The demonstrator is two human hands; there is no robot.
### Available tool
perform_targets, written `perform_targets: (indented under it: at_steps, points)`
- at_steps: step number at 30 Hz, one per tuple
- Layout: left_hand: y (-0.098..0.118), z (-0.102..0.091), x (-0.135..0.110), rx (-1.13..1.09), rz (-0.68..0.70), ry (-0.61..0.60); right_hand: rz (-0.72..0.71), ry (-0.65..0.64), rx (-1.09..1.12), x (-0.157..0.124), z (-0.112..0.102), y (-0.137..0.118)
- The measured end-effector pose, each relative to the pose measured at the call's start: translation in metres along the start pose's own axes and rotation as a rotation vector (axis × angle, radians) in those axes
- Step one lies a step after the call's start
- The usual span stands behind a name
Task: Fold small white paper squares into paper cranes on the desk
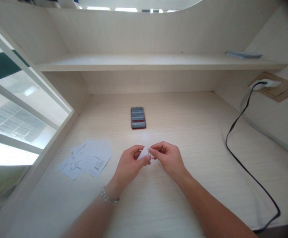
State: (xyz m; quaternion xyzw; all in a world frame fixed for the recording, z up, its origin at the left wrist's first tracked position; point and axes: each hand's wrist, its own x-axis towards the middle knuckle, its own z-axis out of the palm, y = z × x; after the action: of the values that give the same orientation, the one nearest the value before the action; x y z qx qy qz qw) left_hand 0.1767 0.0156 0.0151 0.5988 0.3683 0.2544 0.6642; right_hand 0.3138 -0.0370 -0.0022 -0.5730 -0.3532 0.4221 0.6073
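Both my hands meet over the middle of the desk, holding one small piece of white paper [144,153]. My left hand [132,161] pinches its left and lower side between thumb and fingers. Thumb and forefinger of my right hand [168,158] grip the right side of the same paper. Fingers cover much of it, and dark marks show along its right part. A phone-like dark rectangle [138,117], blurred out in blocks, lies just beyond my hands. To the left, several printed white paper slips [96,158] overlap on the desk.
A pale wooden desk [198,205] lies under a shelf [144,61], with a flat grey item [244,55] on the shelf's right end. The black cable [245,170] runs from a wall socket [277,86] down the right side. A framed glass partition [22,96] borders the left.
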Motion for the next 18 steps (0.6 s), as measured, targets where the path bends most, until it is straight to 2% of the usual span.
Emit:
perform_targets:
  at_steps: [9,13,18]
  points:
    - [0.0028,-0.0003,0.0002,-0.066,-0.066,0.011,0.054,-0.027,0.028,-0.0001,0.0024,0.0005]
    - [-0.0011,-0.0021,-0.0002,-0.013,-0.054,0.032,0.14,-0.078,0.045,0.001,0.0008,-0.001]
    - [-0.0041,-0.0035,-0.002,0.094,-0.024,0.062,0.097,-0.133,-0.019,0.0019,-0.0017,-0.0037]
